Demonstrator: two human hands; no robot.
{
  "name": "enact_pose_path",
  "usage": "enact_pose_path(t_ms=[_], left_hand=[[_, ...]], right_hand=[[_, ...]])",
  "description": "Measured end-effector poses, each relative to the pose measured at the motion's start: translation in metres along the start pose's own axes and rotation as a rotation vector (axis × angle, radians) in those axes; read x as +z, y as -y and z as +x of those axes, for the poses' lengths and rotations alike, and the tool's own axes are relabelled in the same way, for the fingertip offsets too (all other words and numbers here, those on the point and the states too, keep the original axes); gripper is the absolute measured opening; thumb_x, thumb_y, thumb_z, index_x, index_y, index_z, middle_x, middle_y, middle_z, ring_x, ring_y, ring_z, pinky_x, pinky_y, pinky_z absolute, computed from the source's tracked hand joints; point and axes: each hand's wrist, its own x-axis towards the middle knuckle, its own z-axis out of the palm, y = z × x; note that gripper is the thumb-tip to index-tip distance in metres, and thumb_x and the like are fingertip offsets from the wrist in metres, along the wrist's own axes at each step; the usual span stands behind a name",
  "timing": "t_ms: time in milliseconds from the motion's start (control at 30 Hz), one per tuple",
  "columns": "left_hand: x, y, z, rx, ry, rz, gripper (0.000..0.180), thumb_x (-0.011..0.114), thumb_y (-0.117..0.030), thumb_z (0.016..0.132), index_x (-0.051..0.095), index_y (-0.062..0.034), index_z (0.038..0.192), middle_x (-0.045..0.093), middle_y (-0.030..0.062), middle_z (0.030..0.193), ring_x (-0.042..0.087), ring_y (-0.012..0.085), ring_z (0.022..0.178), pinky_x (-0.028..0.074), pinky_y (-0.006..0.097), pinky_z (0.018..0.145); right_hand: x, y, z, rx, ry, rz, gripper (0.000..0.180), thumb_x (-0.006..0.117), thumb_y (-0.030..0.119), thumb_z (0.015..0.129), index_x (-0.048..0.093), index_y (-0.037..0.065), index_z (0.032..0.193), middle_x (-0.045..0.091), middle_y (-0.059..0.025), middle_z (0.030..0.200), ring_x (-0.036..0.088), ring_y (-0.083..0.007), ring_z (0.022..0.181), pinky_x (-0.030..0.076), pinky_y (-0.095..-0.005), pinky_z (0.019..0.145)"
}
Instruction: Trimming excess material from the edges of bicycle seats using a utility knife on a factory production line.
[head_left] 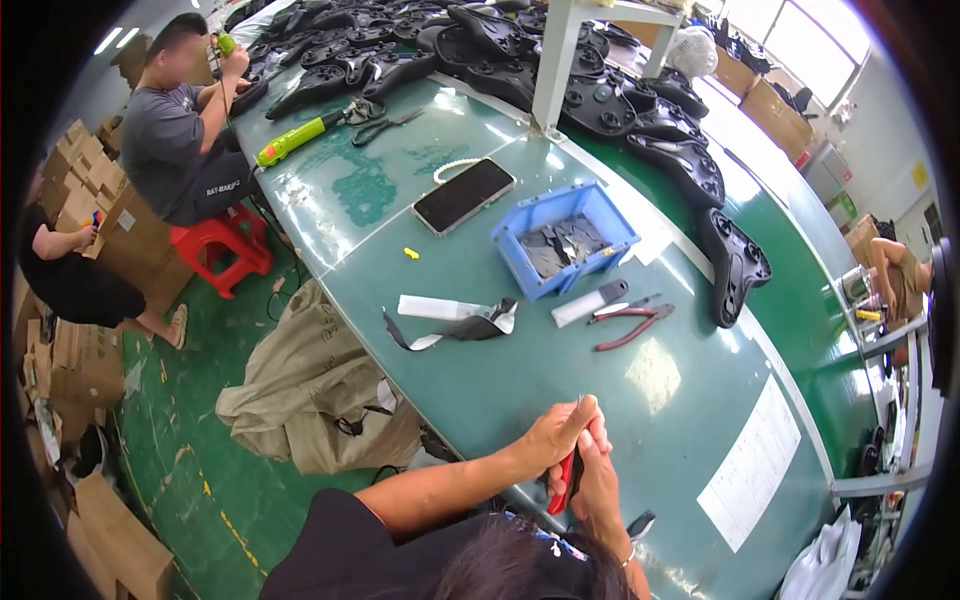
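Observation:
My two hands meet above the near part of the green table. My right hand [597, 480] is closed round a red-handled tool [562, 488], whose working end is hidden among the fingers. Against it, my left hand [548, 438] is closed too, its thumb pressed near the top of the grip. What the left fingers pinch is too small to make out. Beyond the hands lie red-handled pliers [640, 322] and a flat grey-and-white tool [590, 303]. A blue bin [515, 262] holds dark, flat small pieces [560, 245].
Dark strips [450, 328], a phone [465, 195], a yellow bit [411, 254] and a green power tool [298, 138] lie on the table [480, 390]. Black controller-shaped shells [735, 265] crowd its far side. A paper sheet [752, 462] lies right; a person [185, 130] sits far left.

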Motion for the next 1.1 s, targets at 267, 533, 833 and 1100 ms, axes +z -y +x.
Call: enact_pose_path(t_ms=[267, 533, 833, 1100], left_hand=[[-0.006, -0.018, -0.003, -0.245, 0.088, -0.07, 0.055, 0.047, -0.058, 0.09, 0.046, -0.0075, 0.069, 0.051, 0.0042, 0.066, 0.056, 0.018, 0.074, 0.047, 0.03, 0.069], [-0.011, -0.047, 0.013, 0.17, 0.159, -0.088, 0.047, 0.055, -0.049, 0.09, 0.044, -0.0094, 0.068, 0.048, 0.0025, 0.064, 0.052, 0.0156, 0.068, 0.042, 0.028, 0.067], [-0.036, -0.029, 0.026, 0.135, -0.011, -0.633, 0.051, 0.048, -0.05, 0.093, 0.038, -0.0113, 0.062, 0.039, 0.0015, 0.056, 0.044, 0.0166, 0.063, 0.039, 0.029, 0.066], [-0.053, -0.06, 0.05, 0.277, -0.191, -0.502, 0.048, 0.051, -0.046, 0.093, 0.037, -0.0126, 0.061, 0.037, 0.0008, 0.054, 0.041, 0.0162, 0.06, 0.038, 0.029, 0.064]], right_hand=[[-0.006, 0.0, -0.028, 0.054, 0.185, 0.069, 0.046, 0.051, 0.024, 0.09, 0.04, -0.006, 0.122, 0.054, -0.0156, 0.108, 0.057, -0.0203, 0.085, 0.049, -0.0309, 0.074], [0.006, 0.009, -0.006, 0.073, 0.102, -0.293, 0.059, 0.044, 0.059, 0.09, 0.055, 0.004, 0.109, 0.059, -0.005, 0.073, 0.054, -0.0115, 0.058, 0.039, -0.0222, 0.051], [0.01, 0.015, -0.01, 0.027, 0.357, -0.131, 0.055, 0.056, 0.048, 0.089, 0.047, 0.004, 0.121, 0.052, 0.0003, 0.078, 0.043, -0.0066, 0.06, 0.032, -0.02, 0.05], [-0.033, 0.036, -0.001, 0.089, 0.093, -0.392, 0.063, 0.06, 0.051, 0.084, 0.047, 0.003, 0.123, 0.053, -0.0015, 0.077, 0.043, -0.0078, 0.061, 0.032, -0.0197, 0.053]])
